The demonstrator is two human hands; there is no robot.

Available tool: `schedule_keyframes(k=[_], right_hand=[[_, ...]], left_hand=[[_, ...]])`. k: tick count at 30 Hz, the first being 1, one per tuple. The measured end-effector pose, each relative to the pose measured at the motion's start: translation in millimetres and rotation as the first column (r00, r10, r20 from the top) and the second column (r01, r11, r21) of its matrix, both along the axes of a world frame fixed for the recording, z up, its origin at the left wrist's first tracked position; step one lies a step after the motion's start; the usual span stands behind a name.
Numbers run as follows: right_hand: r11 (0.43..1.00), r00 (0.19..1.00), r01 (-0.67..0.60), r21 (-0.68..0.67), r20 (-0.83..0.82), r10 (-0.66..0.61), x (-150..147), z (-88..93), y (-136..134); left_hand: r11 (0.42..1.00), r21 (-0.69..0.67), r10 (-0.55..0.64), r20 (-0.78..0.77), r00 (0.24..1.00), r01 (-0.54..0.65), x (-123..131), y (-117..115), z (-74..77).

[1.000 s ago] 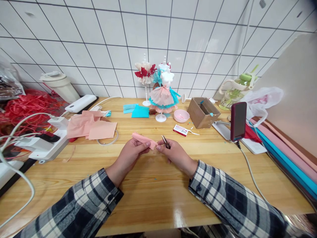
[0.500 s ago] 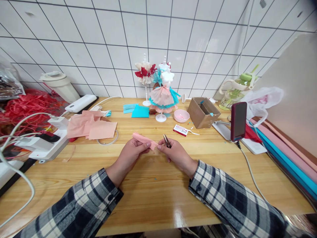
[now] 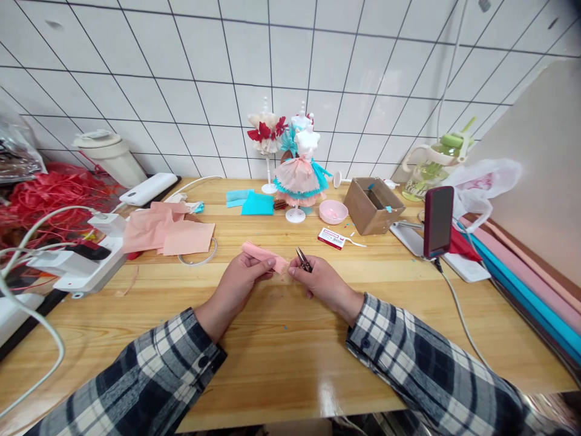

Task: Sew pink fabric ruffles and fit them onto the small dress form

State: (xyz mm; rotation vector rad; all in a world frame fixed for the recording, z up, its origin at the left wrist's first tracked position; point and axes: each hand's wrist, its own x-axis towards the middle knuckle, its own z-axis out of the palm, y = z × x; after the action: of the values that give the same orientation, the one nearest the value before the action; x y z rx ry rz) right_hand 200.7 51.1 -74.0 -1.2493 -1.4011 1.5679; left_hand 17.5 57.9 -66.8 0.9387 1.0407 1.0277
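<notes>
A folded strip of pink crepe paper [image 3: 263,257] is pinched between the thumb and fingers of my left hand [image 3: 245,280], its ragged right end sticking out past the thumb. My right hand [image 3: 324,280] is closed around small bronze-coloured snips [image 3: 304,260], whose pointed blades stick up from the fingers. The right thumb and fingertip are pinched together close by the ragged paper end; whether they hold a scrap of it is too small to tell. Behind the hands stands a white mini dress form [image 3: 307,142] wearing a pink and blue crepe-paper skirt [image 3: 299,178].
Pink paper sheets [image 3: 188,237] and a blue folded piece [image 3: 257,204] lie farther back. A pink bowl [image 3: 333,212], a cardboard box [image 3: 374,206], a small labelled card [image 3: 331,238] and a propped phone [image 3: 438,221] stand to the right. At left is a power strip [image 3: 97,266] with cables.
The snips have tilted slightly left, and their blade tips look a little further apart. The left hand and the paper strip have barely moved.
</notes>
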Motion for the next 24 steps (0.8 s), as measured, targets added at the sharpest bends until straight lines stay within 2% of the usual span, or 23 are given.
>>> schedule_keyframes(k=[4,7,9,16,20,24], right_hand=[[0.999,0.999,0.009,-0.031,-0.047,-0.011,1.5,1.3,-0.3],[0.993,0.99,0.042,-0.111,-0.132,-0.056,2.8,4.8,-1.8],[0.993,0.987,0.034,-0.11,-0.153,-0.051,3.2,6.3,-2.8],[0.999,0.999,0.045,0.002,0.026,-0.045,0.4,0.6,-1.6],[0.999,0.999,0.041,0.022,0.024,-0.042,0.1,-0.5,-0.9],[0.998,0.999,0.049,0.033,0.02,-0.05,-0.8,-0.7,-2.9]], left_hand=[[1.0,-0.02,0.02,0.029,0.999,-0.019,1.0,-0.4,2.7],[1.0,-0.001,-0.015,0.008,1.0,0.015,1.7,-0.6,4.1],[0.999,0.01,-0.032,-0.002,0.999,0.032,1.4,-0.2,3.5],[0.997,0.038,-0.062,-0.074,0.995,0.065,-1.9,0.5,-4.8],[0.998,0.037,-0.049,-0.058,0.997,0.052,-1.0,-1.1,-2.5],[0.992,0.068,-0.101,-0.085,0.991,0.107,1.5,-2.5,1.6]])
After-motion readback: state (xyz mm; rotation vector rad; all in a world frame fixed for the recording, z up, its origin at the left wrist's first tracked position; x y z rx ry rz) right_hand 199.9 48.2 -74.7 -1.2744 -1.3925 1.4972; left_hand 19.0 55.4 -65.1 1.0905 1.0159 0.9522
